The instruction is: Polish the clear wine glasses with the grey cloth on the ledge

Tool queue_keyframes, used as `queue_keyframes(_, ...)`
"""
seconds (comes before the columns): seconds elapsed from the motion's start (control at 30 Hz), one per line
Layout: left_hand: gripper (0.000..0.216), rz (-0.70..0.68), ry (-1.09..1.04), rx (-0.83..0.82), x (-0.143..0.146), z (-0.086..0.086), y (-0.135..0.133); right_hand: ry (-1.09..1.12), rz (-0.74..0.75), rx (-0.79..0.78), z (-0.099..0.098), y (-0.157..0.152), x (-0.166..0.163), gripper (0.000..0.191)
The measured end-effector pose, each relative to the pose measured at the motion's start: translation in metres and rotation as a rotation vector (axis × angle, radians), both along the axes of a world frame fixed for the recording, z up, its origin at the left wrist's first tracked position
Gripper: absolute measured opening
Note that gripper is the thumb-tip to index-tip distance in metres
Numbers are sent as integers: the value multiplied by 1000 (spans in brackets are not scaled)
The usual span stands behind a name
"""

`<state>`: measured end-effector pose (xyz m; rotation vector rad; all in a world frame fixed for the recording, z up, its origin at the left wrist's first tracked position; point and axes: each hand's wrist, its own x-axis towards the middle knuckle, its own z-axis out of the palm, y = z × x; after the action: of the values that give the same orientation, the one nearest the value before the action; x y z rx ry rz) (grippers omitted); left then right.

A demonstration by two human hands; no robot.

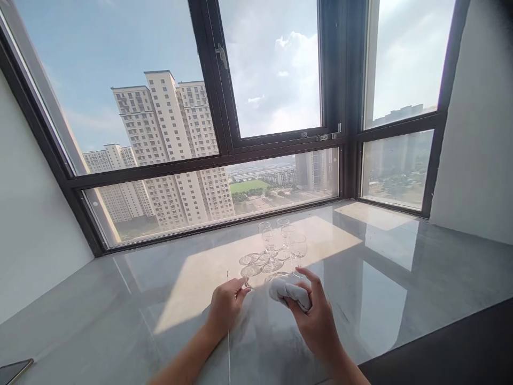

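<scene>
Several clear stemmed glasses stand close together on the glossy grey sill, among them a front glass (298,246) and a left one (269,240). My right hand (315,315) grips a bunched, pale grey cloth (290,294) between thumb and fingers. Its raised index finger is near the foot of the front glass; whether they touch is unclear. My left hand (226,305) is closed in a pinch low over the sill, left of the cloth. A faint transparent shape shows at its fingertips, mixed with the glasses' shadows, so what it holds is hard to make out.
Dark-framed windows (280,147) rise behind the sill (180,342), with a handle (221,56) on one frame. A white wall (476,133) borders the right side. At the lower left lies the corner of a dark flat object (16,371). The sill's front edge runs along the lower right.
</scene>
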<state>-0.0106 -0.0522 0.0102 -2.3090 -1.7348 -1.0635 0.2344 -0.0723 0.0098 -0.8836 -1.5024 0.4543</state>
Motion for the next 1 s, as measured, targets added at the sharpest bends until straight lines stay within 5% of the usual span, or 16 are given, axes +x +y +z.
queue_keyframes(0.13, 26, -71, 326, 234, 28, 20, -8, -213, 35, 241, -10, -8, -3, 47)
queue_keyframes(0.33, 31, -131, 379, 389, 9, 32, 3, -443, 64, 396, 9, -3, -31, 57)
queue_keyframes(0.5, 31, -157, 330, 436, -11, 31, 5, -272, 18, 333, 30, 22, -62, 47)
queue_keyframes(0.7, 21, -212, 245, 403, -5, 23, 10, 46, -126, 84, 25, 36, -47, 36)
queue_keyframes(1.0, 26, -139, -5, 218, 5, 5, 17, 230, -9, -107, 27, 34, -37, 47)
